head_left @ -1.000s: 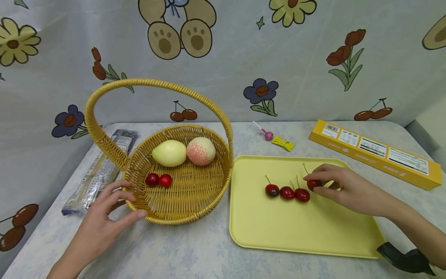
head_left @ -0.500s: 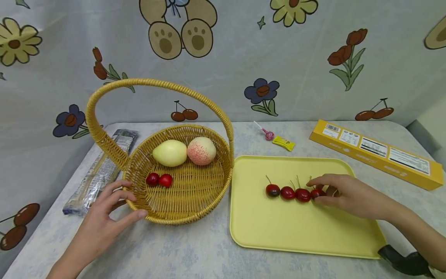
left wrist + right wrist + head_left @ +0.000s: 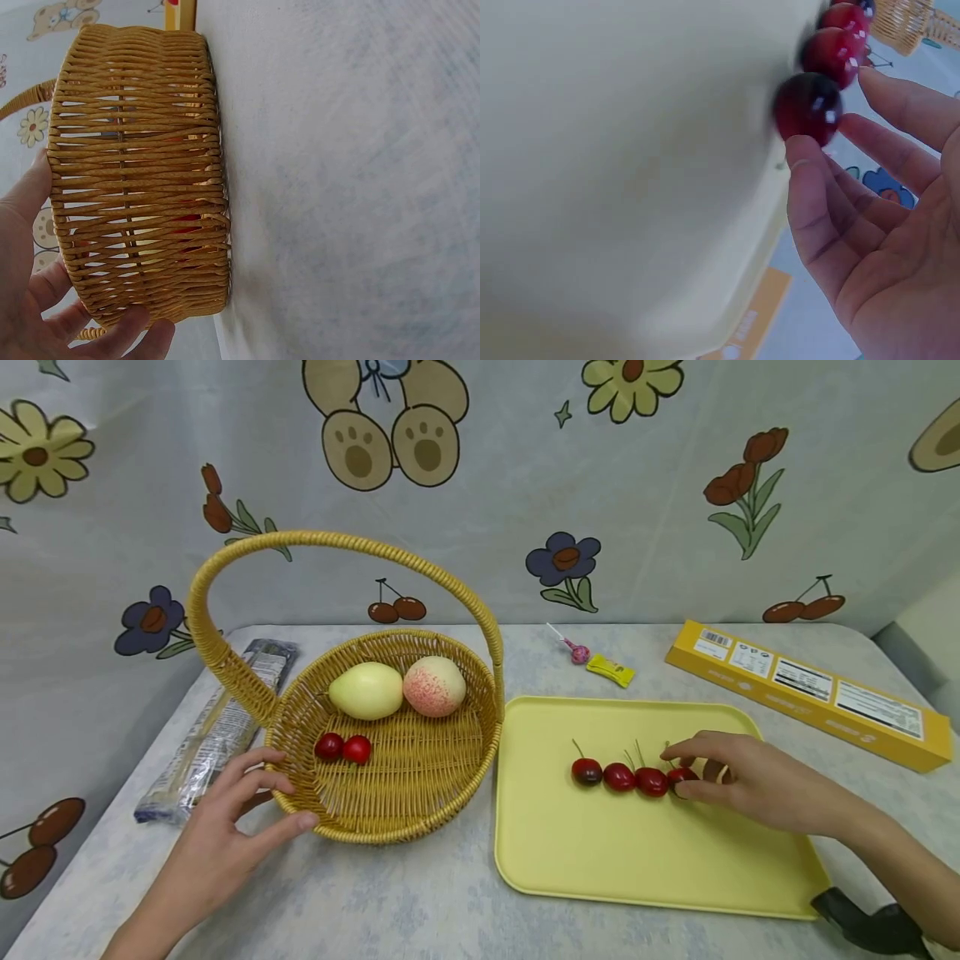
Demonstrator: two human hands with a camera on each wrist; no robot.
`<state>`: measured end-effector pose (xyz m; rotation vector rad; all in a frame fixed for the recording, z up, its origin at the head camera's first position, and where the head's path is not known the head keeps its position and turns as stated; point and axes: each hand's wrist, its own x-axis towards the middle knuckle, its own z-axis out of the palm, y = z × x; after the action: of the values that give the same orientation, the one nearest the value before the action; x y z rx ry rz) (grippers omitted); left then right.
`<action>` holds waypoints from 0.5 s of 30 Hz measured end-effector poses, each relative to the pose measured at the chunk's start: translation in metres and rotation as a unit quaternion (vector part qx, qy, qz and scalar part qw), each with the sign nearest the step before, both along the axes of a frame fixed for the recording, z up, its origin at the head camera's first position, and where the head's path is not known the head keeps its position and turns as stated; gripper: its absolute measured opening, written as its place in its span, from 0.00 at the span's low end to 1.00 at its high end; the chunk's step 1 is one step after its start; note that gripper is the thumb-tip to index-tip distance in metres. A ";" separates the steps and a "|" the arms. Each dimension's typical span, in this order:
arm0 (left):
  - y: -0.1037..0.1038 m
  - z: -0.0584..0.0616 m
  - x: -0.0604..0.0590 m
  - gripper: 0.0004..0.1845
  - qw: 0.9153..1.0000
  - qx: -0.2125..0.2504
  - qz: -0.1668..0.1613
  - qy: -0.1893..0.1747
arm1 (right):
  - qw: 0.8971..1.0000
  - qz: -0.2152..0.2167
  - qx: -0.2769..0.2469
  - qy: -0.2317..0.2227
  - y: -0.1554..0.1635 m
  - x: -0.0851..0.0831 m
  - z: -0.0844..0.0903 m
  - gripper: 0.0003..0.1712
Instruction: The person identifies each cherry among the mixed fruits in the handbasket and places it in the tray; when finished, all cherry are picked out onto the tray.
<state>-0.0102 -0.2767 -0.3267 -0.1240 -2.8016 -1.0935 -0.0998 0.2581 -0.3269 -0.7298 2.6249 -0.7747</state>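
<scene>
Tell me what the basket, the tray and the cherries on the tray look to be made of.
Basket: woven wicker or rattan-like strands, matte tan; the weave and gaps show in the left wrist view.
Tray: probably plastic, smooth pale yellow with a moulded raised rim.
Cherries: glossy dark red skin with sharp highlights; real or imitation cannot be told.

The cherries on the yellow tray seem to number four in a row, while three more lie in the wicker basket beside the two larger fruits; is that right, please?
Not quite: the head view shows only two cherries in the wicker basket, beside the two larger fruits. Four cherries in a row on the yellow tray is correct.
</scene>
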 end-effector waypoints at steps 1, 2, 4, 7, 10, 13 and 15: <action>0.000 0.000 0.000 0.12 1.000 -0.001 0.000 -0.001 | 1.000 -0.003 0.002 0.007 -0.001 0.000 0.002 0.25; 0.000 0.000 0.000 0.13 1.000 -0.001 0.001 -0.001 | 1.000 -0.006 0.003 0.015 -0.002 0.001 0.004 0.24; 0.000 0.000 0.000 0.13 1.000 -0.001 0.001 -0.003 | 0.999 -0.010 0.000 0.032 -0.006 0.003 0.009 0.21; -0.001 0.000 0.000 0.13 1.000 0.000 -0.001 0.000 | 0.998 -0.006 -0.029 0.048 -0.015 0.006 0.015 0.17; -0.002 0.000 0.001 0.13 1.000 0.002 -0.002 0.004 | 0.995 0.017 -0.076 0.062 -0.029 0.009 0.016 0.13; -0.002 0.000 0.000 0.13 1.000 0.004 -0.003 0.003 | 0.989 0.040 -0.116 0.078 -0.046 0.011 0.017 0.11; -0.002 0.000 0.000 0.12 1.000 0.002 -0.003 0.000 | 0.985 0.053 -0.131 0.094 -0.057 0.012 0.020 0.11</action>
<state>-0.0103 -0.2784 -0.3266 -0.1322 -2.8009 -1.1016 -0.0876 0.2006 -0.3073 -1.0531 2.6492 -1.0803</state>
